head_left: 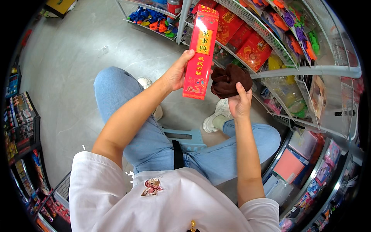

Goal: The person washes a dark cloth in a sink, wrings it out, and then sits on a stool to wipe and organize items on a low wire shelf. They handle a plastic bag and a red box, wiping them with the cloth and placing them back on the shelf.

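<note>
A long red cardboard box with gold and black lettering is gripped by my left hand, thumb on its front face and the fingers behind it. The box stands nearly upright in the picture, leaning slightly right at the top. In my right hand is a bunched dark brown cloth, with the thumb over its lower edge. Cloth and box are side by side, close together; whether they touch is hard to tell. Some fingertips of my left hand show at the box's right edge.
Wire shelving at the upper right holds flat red packets and bagged plastic toys. A lower basket holds blue and orange toys. Stationery shelves curve along the right, black racks along the left. A light blue plastic stool is under me.
</note>
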The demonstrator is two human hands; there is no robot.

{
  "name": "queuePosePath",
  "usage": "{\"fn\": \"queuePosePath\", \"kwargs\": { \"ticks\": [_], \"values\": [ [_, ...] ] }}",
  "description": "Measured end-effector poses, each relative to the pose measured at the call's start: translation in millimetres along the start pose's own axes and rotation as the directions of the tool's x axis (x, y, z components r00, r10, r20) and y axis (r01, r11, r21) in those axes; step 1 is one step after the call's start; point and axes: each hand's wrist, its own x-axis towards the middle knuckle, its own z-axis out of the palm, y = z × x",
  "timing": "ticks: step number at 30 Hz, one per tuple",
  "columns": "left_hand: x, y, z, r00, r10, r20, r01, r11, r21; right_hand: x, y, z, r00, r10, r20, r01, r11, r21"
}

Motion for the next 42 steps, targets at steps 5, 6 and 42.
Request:
{"fn": "queuePosePath", "kwargs": {
  "ticks": [5, 6, 42],
  "values": [
    [2, -2, -1, 1.0, -0.025, -0.008, 0.024, 0.997, -0.071, -1, 2, 0, 1.0, -0.012, -0.003, 0.012, 0.999, -0.043],
    [3, -2, -1, 1.0, -0.025, -0.008, 0.024, 0.996, -0.085, -2, 3, 1, 1.0, -0.017, -0.009, 0.017, 0.999, -0.045],
    [1, -32, -6, 0.968, -0.236, 0.083, 0.24, 0.969, -0.052, 82, -33, -27, 0.901, 0.036, -0.432, -0.088, 0.991, -0.102]
  ]
}}
